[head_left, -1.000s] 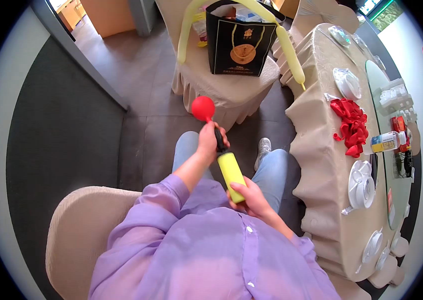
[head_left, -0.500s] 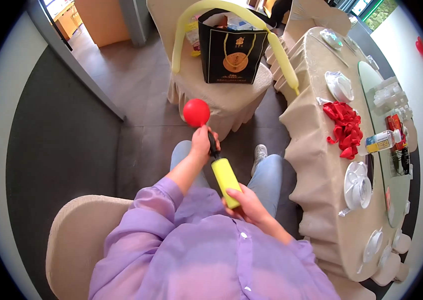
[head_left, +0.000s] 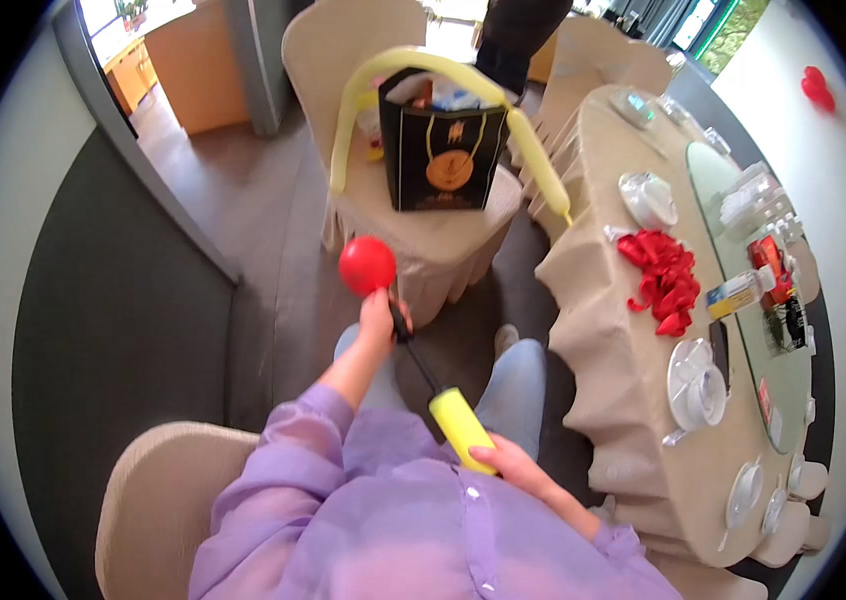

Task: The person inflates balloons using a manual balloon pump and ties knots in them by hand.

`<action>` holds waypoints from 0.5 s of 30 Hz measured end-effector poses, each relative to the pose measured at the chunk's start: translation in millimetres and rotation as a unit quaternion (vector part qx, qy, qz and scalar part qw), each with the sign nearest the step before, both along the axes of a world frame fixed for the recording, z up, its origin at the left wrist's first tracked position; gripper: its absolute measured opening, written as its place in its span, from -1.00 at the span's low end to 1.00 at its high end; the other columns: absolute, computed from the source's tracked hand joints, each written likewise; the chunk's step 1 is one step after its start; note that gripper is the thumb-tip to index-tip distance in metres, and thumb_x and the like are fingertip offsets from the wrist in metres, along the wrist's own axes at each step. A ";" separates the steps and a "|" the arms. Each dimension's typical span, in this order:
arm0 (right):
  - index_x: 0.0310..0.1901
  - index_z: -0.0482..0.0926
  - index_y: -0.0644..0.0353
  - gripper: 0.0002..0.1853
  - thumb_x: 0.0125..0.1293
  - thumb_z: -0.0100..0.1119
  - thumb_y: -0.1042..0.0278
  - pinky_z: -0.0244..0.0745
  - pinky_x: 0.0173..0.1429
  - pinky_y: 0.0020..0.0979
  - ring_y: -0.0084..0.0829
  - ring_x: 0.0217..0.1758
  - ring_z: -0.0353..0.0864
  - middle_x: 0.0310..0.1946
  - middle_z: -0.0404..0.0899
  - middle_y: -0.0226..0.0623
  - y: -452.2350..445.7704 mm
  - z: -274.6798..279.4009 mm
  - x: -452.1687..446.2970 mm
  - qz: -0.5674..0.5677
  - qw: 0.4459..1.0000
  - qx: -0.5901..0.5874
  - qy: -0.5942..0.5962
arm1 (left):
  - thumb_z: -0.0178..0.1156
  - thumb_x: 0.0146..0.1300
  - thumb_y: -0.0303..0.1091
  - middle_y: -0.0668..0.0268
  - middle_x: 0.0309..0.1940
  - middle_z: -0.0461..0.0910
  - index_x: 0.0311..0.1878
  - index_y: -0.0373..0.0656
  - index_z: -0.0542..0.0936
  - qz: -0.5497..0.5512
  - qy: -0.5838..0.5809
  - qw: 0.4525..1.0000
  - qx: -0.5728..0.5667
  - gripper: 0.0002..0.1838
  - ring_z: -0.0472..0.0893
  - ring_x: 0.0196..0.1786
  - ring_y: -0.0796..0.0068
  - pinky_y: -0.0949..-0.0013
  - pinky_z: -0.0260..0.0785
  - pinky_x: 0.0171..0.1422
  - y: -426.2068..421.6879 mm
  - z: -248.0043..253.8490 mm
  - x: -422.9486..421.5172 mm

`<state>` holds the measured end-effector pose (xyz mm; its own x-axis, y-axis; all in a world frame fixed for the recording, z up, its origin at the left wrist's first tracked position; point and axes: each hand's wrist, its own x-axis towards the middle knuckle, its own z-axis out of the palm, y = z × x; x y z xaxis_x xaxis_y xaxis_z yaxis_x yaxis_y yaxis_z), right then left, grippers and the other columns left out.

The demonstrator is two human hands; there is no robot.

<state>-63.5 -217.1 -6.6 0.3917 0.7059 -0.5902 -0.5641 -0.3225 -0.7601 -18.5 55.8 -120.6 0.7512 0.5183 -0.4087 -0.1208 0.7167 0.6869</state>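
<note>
My left hand [head_left: 380,322] is closed around the black nozzle end of a hand balloon pump, pinching the neck of a small, round red balloon [head_left: 367,265] there. The balloon is partly inflated and sticks out beyond my fingers. Around the lower end of the pump's yellow barrel [head_left: 460,425] wraps my right hand [head_left: 515,463], close to my body. A stretch of black rod [head_left: 421,366] shows between the two hands. Part of the nozzle is hidden by my left fingers.
Ahead, a covered chair [head_left: 423,238] holds a black paper bag [head_left: 443,150] with a long yellow balloon [head_left: 541,165] arched over it. On the right, the table [head_left: 633,440] bears red balloons [head_left: 663,280], a bottle [head_left: 738,293] and wrapped dishes [head_left: 695,388]. A person [head_left: 518,40] stands behind.
The pump has been drawn out: the right hand with the yellow barrel moved down toward my body, exposing the black rod. The red balloon looks about the same size. The view tilted up slightly.
</note>
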 end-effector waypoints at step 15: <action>-0.17 0.32 0.21 -0.70 0.17 0.07 0.20 0.35 -0.52 -0.57 -0.54 -0.55 0.45 -0.48 0.45 -0.30 10.5 8.7 14.3 -0.020 0.996 -0.010 0.088 | -0.21 0.18 -0.27 0.23 -0.71 0.33 -0.42 -0.07 0.27 0.060 0.040 0.996 -0.057 -0.87 0.33 -0.75 0.32 0.26 0.22 -0.69 -16.3 -4.2 9.3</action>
<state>-49.1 -206.7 2.1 0.3081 0.6785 -0.6668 -0.7014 -0.3115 -0.6411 -9.2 39.6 -124.8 0.6492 0.5492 -0.5263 -0.1582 0.7743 0.6127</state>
